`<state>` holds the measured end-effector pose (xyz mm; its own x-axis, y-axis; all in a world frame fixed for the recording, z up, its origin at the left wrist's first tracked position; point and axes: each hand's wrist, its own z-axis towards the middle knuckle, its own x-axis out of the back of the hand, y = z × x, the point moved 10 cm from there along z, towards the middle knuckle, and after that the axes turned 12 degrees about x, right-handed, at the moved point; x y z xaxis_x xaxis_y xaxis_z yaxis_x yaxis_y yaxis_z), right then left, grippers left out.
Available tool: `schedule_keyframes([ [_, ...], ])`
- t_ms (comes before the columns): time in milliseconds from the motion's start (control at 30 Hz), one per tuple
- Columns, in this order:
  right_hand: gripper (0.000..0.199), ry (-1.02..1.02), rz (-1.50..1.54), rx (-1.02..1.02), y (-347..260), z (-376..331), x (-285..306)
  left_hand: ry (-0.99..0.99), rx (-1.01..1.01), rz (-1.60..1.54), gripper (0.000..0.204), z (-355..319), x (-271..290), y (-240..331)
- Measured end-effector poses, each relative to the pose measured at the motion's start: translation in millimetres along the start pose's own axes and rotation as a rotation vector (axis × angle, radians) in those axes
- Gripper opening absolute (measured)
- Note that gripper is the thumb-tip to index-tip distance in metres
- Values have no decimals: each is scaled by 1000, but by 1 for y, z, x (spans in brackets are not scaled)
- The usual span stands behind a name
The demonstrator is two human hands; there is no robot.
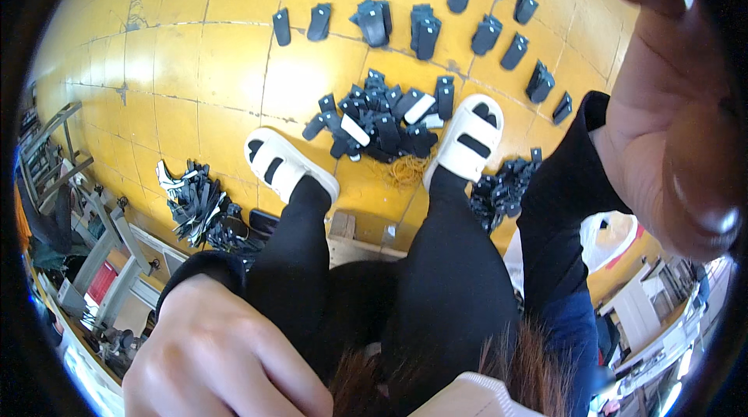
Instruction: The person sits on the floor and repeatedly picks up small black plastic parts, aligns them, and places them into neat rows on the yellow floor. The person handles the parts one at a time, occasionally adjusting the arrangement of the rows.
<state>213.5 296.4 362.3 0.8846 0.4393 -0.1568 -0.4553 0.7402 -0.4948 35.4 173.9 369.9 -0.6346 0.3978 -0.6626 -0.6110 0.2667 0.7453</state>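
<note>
My left hand (226, 358) is at the lower left, in front of my left thigh, its back and knuckles showing. Its fingers curl under, and whatever they may hold is hidden. Raised close at the right edge is my right hand (662, 133), fingers spread apart, with nothing visible in it; part of it runs out of the picture. Between my feet lies a loose heap of flat black strap-like pieces (386, 125), a few of them white. Beyond it, small stacks of similar dark pieces (374, 24) stand apart on the yellow tiled floor (222, 66). Neither hand touches these pieces.
My feet wear white sandals (471, 140) on either side of the heap. Tangled yellow string (407, 171) lies by it. More black pieces are piled at left (195, 203) and right (502, 191). Metal frames (117, 246) stand at left, a white plastic bag (612, 238) at right.
</note>
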Motion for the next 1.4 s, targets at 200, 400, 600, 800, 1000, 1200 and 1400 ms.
schedule_keyframes([
  [200,60,-27,26,54,5,2,9,-116,-87,22,41,-5,13,4],
  [400,57,-48,26,46,2,-2,7,-257,-163,44,35,-26,9,14],
  [600,54,-51,22,32,4,-3,8,-349,-190,57,30,-39,11,23],
  [800,51,-55,16,20,7,-1,7,-383,-185,44,25,-39,11,31],
  [1000,48,-61,25,14,5,-1,7,-417,-187,43,20,-47,8,28],
  [1200,46,-69,12,27,8,0,8,-431,-177,17,16,-50,15,33],
  [1400,43,-91,27,21,6,2,9,-465,-168,-47,14,-80,24,38],
])
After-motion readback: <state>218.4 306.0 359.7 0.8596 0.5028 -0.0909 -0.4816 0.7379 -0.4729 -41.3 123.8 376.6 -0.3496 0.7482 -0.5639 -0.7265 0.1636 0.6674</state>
